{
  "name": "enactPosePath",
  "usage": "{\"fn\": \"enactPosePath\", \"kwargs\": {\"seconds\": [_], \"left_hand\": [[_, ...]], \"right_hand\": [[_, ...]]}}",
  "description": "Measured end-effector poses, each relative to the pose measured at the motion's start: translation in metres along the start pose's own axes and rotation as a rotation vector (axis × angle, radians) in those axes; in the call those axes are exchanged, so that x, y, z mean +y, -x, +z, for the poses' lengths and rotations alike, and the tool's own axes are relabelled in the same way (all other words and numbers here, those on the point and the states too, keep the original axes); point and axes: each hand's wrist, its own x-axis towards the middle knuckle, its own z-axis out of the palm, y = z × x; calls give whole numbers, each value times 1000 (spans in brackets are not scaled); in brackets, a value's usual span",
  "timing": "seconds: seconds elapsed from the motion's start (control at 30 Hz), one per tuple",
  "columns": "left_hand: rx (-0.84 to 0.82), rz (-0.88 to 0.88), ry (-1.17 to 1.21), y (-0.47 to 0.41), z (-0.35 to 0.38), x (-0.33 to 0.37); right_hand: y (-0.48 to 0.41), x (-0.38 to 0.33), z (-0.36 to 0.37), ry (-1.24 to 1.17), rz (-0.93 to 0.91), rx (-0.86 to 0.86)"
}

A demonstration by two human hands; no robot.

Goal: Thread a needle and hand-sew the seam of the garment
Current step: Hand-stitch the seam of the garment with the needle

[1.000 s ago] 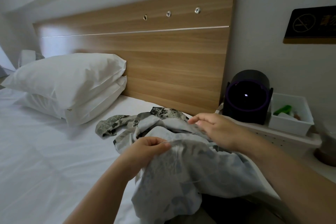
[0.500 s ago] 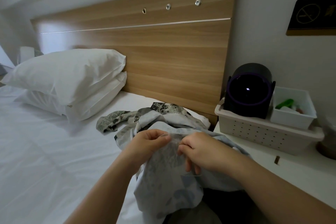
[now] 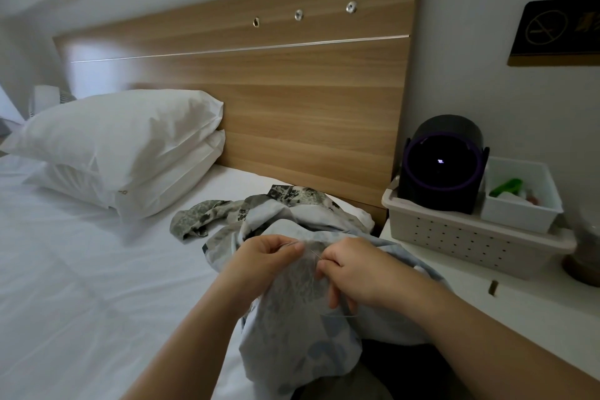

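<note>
The garment (image 3: 292, 302) is pinched by the left hand (image 3: 266, 256); the needle (image 3: 315, 254) is pinched in the grip of the right hand (image 3: 354, 266).

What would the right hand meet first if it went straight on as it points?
Pointing left, the right hand would probably meet the raised garment first, with the left hand just beyond; depth is unclear.

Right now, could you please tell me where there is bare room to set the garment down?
The sheet left of the garment, in front of the pillows, is bare. So is the nightstand strip between the basket and the right arm, save a small brown piece. The basket fills the nightstand's back.
</note>
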Motion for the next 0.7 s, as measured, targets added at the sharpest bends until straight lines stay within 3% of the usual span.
{"fn": "enactPosePath", "kwargs": {"seconds": [0.23,0.47,0.57,0.7], "left_hand": [[75,66,-93,1,3,-1],[156,366,-349,12,13,5],[215,384,-270,13,13,7],[268,215,-20,12,11,5]], "right_hand": [[-2,1,2,7,4,21],[-11,-4,1,-45,9,18],[-14,-6,-1,-174,-16,53],[-6,1,-4,-327,-122,192]]}}
